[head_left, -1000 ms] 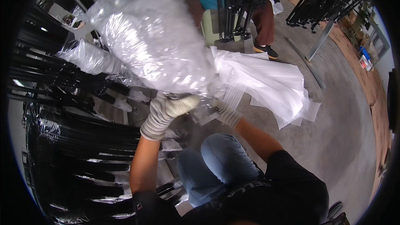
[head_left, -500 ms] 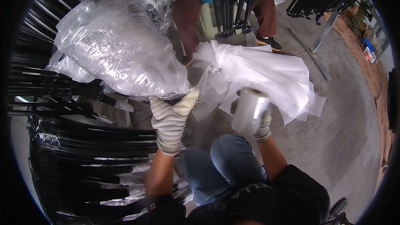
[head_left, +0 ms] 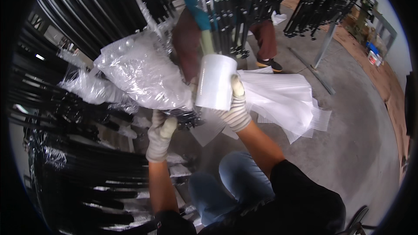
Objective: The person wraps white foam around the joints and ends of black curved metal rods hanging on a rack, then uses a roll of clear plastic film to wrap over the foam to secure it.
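Note:
My right hand (head_left: 236,109), in a striped knit glove, is closed round a roll of stretch film (head_left: 216,82), held tilted in front of the lower end of a wrapped bundle (head_left: 143,72). White foam sheet and shiny clear film cover this bundle, and dark parts show at its lower edge. There my left hand (head_left: 160,137), gloved alike, grips the underside; its thumb shows and its other fingers are partly hidden. Right of the roll, loose white foam sheets (head_left: 278,100) lie spread on the floor.
Black tubes (head_left: 82,161), some film-wrapped, are stacked on the left. More black frames (head_left: 226,13) hang ahead, with a co-worker's brown-trousered leg (head_left: 264,41) behind them. A metal stand (head_left: 324,45) rises from the concrete floor (head_left: 348,135) at the right.
My right hand has raised the film roll up and left, from beside my knee to the bundle's end. My left hand has shifted slightly left and down. The view has tilted.

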{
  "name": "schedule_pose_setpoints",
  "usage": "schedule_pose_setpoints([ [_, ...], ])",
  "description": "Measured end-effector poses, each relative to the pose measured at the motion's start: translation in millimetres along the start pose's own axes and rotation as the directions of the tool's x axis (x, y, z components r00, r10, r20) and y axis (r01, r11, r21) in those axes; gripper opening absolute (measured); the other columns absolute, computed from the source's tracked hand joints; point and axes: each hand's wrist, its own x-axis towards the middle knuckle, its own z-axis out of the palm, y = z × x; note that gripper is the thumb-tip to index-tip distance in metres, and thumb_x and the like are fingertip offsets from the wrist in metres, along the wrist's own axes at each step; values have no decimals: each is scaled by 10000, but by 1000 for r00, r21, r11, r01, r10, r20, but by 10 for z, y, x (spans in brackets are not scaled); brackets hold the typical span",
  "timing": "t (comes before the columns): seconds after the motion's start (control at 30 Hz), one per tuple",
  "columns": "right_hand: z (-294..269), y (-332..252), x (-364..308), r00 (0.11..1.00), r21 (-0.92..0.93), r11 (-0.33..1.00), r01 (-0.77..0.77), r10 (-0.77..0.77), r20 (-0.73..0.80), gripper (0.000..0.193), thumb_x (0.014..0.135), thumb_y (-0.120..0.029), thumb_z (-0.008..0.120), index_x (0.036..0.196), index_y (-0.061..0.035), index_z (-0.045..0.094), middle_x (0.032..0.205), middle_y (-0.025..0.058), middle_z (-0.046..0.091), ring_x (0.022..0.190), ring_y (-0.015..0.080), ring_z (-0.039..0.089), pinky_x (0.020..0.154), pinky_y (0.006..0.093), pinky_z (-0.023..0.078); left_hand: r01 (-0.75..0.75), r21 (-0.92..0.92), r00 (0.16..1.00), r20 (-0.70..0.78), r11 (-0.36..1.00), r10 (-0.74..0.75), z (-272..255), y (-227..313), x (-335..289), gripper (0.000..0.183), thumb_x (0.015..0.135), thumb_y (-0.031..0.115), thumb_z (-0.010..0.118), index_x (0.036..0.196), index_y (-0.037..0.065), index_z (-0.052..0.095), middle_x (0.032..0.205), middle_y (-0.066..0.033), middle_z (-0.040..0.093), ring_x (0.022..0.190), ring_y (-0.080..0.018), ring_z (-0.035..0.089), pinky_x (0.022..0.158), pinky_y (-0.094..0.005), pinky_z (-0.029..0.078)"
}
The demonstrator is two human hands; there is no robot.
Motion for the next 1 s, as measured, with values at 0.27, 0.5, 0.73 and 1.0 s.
schedule_pose_setpoints([
  [0.27,160,-274,-491,926,-321,931,174,-266,-268,545,766,-290,634,1166,11,419,1018,138,548,949,219,549,855,347,441,1,25,999,43,1000,-2,237,83,84,605,821,213,575,1297,-5,274,1291,-120,364,1189,-198,354,1012,-306,260],
  [0.5,331,-129,-617,961,-479,868,130,-230,-155,604,683,-143,682,1195,-5,392,1028,84,544,934,174,547,793,299,469,-432,437,899,137,789,417,756,811,-56,529,739,178,636,1207,24,446,1246,-130,423,1179,-250,382,1006,-362,276],
  [0.73,277,18,-639,988,-665,740,99,-155,-25,796,652,-223,751,1275,-56,285,1184,68,442,1067,175,457,905,323,394,-344,103,934,141,933,329,893,620,8,334,681,103,706,998,117,601,1137,-107,482,1058,-231,474,902,-325,385],
  [1.0,172,47,-686,992,-628,778,33,-102,-75,758,645,-164,738,1263,-48,314,1128,60,465,1053,157,443,909,315,365,-355,207,934,30,912,356,877,455,-73,132,779,173,619,819,64,556,955,-93,509,884,-191,488,806,-307,396],
])
